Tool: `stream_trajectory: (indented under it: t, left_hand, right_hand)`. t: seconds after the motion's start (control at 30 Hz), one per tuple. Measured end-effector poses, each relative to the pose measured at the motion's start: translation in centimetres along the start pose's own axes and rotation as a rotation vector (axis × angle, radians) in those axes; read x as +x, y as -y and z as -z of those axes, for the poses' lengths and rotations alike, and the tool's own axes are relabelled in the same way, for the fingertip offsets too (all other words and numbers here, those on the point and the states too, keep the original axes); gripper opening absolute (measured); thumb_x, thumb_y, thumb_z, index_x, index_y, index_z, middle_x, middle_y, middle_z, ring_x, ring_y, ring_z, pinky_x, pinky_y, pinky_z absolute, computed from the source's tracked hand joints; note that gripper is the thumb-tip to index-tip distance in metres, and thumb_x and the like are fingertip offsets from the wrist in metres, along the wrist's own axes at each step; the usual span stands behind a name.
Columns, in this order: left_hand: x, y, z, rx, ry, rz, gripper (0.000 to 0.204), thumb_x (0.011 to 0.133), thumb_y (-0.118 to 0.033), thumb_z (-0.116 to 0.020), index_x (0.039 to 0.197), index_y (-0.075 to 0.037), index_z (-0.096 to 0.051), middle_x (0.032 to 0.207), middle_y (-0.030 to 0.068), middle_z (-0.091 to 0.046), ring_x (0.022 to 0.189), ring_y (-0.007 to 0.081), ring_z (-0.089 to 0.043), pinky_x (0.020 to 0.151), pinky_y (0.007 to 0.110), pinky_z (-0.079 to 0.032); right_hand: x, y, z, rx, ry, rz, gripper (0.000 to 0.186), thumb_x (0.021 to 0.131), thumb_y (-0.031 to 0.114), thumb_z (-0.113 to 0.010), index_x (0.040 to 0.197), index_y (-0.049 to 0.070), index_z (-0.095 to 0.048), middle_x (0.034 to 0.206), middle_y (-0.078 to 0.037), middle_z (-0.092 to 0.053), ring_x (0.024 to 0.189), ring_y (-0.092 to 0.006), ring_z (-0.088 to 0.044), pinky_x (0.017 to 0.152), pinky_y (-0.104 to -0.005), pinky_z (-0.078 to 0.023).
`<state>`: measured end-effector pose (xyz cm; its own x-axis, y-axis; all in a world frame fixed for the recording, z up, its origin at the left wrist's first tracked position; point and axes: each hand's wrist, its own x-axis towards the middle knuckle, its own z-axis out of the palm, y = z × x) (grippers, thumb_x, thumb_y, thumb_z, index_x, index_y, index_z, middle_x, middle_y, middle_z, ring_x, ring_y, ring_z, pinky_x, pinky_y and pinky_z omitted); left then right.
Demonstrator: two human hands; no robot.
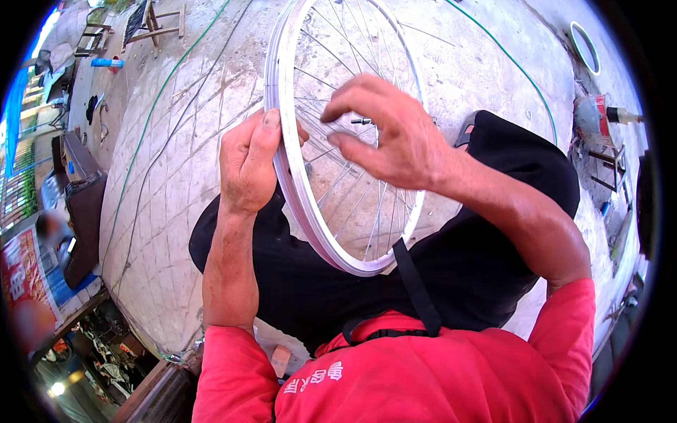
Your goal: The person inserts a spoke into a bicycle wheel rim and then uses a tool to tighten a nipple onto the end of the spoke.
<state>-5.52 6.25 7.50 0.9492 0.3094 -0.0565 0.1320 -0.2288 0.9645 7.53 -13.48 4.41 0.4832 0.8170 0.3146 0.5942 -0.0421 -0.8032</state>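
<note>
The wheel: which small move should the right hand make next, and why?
Probably bring the fingertips together on a spoke. The left hand grips the rim and holds the wheel upright on the lap, while the right hand hovers among the spokes, fingers curled but apart.

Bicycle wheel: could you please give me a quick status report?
Left hand gripping bicycle wheel rim. Right hand pinching at spokes. Wheel rests on lap. Nothing in the way.

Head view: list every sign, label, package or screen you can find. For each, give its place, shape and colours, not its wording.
Banner sign: far left edge, rectangular, red with yellow and white print and a picture.
Shirt print: bottom centre on the red shirt, small white characters.
Bottle: top left on the concrete ground, lying down, blue with a red end.
No screens visible.
</note>
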Motion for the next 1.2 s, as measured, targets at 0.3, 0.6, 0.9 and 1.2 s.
stream_trajectory:
  t: [0.3, 0.6, 0.9, 1.2]
  left_hand:
    - [1.3, -0.2, -0.8, -0.027, 0.015, -0.092, 0.047, 0.111, -0.030, -0.042, 0.092, 0.005, -0.068, 0.086, 0.0076, -0.067, 0.073, 0.0111, -0.057, 0.066, 0.028, -0.046]
    - [1.4, -0.5, -0.8, 0.039, -0.008, -0.039, 0.050, 0.108, -0.031, -0.039, 0.087, 0.007, -0.065, 0.088, 0.0144, -0.068, 0.075, 0.0165, -0.058, 0.070, 0.032, -0.045]
    - [1.5, 0.4, -0.2, -0.020, -0.002, -0.066, 0.046, 0.110, -0.028, -0.044, 0.092, 0.005, -0.070, 0.086, 0.0082, -0.068, 0.076, 0.0126, -0.060, 0.070, 0.029, -0.047]
    - [2.5, 0.5, -0.3, -0.063, -0.030, 0.026, 0.048, 0.110, -0.032, -0.045, 0.094, 0.004, -0.072, 0.081, 0.0047, -0.068, 0.074, 0.0105, -0.059, 0.069, 0.027, -0.047]
  right_hand:
    - [-0.4, -0.5, -2.4, 0.446, 0.085, 0.001, 0.026, 0.095, 0.021, -0.067, 0.111, 0.001, -0.073, 0.100, -0.016, -0.074, 0.089, -0.0329, -0.071, 0.082, -0.0415, -0.055]
    - [0.9, -0.5, -2.0, 0.570, 0.254, -0.160, 0.021, 0.097, 0.021, -0.068, 0.103, 0.002, -0.074, 0.088, -0.010, -0.072, 0.082, -0.0191, -0.067, 0.079, -0.0379, -0.054]
    - [1.1, -0.9, -2.6, 0.617, 0.279, -0.157, 0.026, 0.098, 0.026, -0.069, 0.107, 0.002, -0.072, 0.091, -0.011, -0.071, 0.084, -0.0208, -0.066, 0.082, -0.0379, -0.054]
    - [1.8, -1.6, -2.6, 0.614, 0.252, -0.144, 0.026, 0.100, 0.028, -0.072, 0.107, 0.003, -0.072, 0.091, -0.006, -0.069, 0.080, -0.0137, -0.062, 0.078, -0.0331, -0.053]
